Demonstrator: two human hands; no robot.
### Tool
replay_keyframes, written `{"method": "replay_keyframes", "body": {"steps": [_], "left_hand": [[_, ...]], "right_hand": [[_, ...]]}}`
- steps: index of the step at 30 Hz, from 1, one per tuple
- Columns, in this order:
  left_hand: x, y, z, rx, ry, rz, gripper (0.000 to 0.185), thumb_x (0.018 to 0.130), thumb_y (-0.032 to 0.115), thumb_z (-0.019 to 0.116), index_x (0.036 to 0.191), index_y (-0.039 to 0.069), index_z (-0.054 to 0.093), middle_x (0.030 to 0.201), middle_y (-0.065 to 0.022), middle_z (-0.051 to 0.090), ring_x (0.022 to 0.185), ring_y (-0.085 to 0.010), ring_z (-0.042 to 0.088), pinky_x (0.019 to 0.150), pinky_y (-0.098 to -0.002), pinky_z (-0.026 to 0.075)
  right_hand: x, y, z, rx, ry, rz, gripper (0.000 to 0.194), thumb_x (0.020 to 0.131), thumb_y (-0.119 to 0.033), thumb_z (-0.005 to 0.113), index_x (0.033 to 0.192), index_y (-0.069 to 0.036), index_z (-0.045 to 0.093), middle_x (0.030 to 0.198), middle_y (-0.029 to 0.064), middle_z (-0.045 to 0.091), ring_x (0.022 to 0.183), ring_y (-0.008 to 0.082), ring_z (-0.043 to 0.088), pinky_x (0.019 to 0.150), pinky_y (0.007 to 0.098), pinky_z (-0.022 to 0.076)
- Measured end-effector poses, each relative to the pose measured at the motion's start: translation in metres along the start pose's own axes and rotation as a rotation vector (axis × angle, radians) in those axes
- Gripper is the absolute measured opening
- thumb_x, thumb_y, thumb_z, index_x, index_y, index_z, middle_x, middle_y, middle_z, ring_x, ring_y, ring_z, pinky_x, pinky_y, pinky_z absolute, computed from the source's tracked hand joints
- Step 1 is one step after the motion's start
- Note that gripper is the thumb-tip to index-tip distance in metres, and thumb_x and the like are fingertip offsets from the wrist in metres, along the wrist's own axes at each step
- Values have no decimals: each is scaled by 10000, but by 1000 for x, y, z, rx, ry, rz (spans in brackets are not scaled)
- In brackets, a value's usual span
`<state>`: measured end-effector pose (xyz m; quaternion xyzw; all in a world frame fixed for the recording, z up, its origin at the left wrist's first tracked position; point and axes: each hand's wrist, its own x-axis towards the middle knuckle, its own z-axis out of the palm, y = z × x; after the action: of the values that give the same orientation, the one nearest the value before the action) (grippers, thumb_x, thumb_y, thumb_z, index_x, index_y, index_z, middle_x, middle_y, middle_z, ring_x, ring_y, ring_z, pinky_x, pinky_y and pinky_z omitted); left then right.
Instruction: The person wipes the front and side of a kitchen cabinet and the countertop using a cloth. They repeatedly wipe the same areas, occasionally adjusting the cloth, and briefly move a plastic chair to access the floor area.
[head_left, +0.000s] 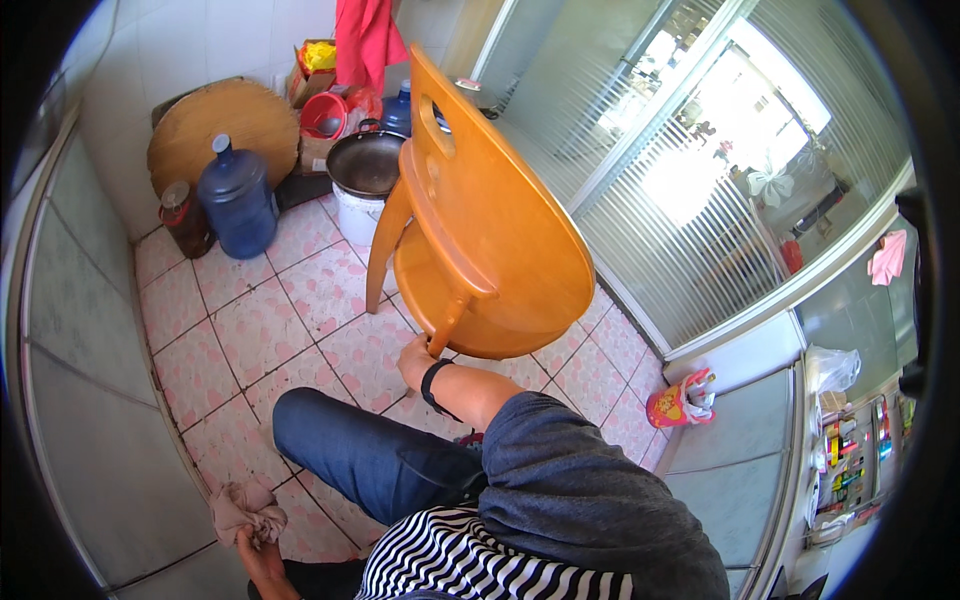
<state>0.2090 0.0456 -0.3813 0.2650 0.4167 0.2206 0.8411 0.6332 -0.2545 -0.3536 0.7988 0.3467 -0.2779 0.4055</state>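
A wooden armchair (487, 225) with a curved back and a cut-out handle slot stands on the pink-patterned tile floor, its back towards the upper right. My right hand (417, 363), with a black band at the wrist, grips the chair near the lower end of an armrest post; the fingertips are partly hidden behind the wood. Down at the lower left, my left hand (259, 553) holds a crumpled beige-pink cloth (247, 512) beside the grey cabinet front. The cloth hangs apart from the chair.
Behind the chair are a wok (366, 165) on a white bucket (358, 217), a blue water bottle (238, 201), a dark lidded jar (184, 225) and a round wooden board (225, 127). Sliding glass doors (622, 165) stand at right, with a red bag (675, 403) near the cabinets.
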Motion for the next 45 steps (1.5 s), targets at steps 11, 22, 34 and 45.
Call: {"method": "replay_keyframes", "body": {"steps": [11, 22, 34, 45], "left_hand": [[4, 5, -16, 290, -60, -154, 257, 1007, 312, 571, 1087, 77, 636, 1033, -42, 674, 1039, -239, 631, 879, -410, 482], [-23, 16, 33, 319, -22, -150, 163, 918, 201, 692, 1000, 78, 624, 951, -43, 666, 929, -223, 682, 757, -325, 545], [-18, 16, 100, 474, -132, -230, 238, 958, 235, 622, 1132, 73, 633, 1057, -53, 676, 991, -242, 667, 833, -367, 537], [3, 36, 79, 556, 6, -282, 200, 974, 260, 590, 1054, 89, 656, 984, -43, 686, 944, -248, 666, 797, -381, 523]], "right_hand": [[-28, 37, 26, 184, -3, 81, 753, 769, -644, 742, 1234, -53, 708, 1187, 107, 716, 1166, 333, 637, 981, 562, 404], [-30, 85, 71, 116, 10, 109, 414, 922, -383, 642, 1179, -76, 746, 1228, 125, 707, 1200, 293, 603, 996, 466, 380], [-38, 12, 146, 623, 309, -195, 288, 812, -301, 692, 900, -36, 762, 923, 166, 722, 963, 338, 683, 868, 515, 467], [-52, -28, 191, 1295, -778, -574, 784, 942, -699, 472, 1371, -58, 610, 1395, 183, 598, 1250, 361, 571, 1019, 492, 448]]}}
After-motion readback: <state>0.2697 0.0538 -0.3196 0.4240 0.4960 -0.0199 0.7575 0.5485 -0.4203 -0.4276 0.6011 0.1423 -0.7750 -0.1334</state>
